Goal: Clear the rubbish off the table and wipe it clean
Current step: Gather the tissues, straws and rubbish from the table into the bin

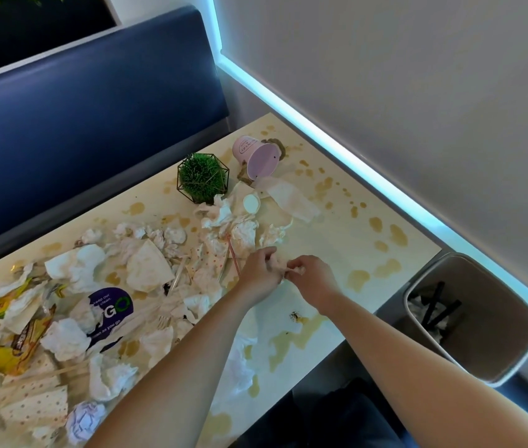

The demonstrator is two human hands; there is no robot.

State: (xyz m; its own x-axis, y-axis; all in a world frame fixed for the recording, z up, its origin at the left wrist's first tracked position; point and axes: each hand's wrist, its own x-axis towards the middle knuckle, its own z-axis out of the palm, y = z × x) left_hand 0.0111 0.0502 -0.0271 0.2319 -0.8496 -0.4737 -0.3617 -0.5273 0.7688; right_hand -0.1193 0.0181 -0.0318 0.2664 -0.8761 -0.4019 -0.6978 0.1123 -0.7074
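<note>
The cream table (337, 227) is spotted with brown spills and strewn with several crumpled napkins (224, 218), wrappers (13, 305) and a red-striped straw (233, 253). My left hand (261, 279) and my right hand (313, 279) meet over the middle of the table. Together they pinch a small crumpled bit of tissue (298, 270) between their fingertips. A grey bin (473, 318) with some rubbish and black straws inside stands off the table's right edge.
A pink cup (256, 156) lies tipped over at the far end beside a green plant ball in a black wire frame (203, 176). A purple-and-white bag (110, 312) lies among the litter. A blue bench (94, 118) runs behind the table.
</note>
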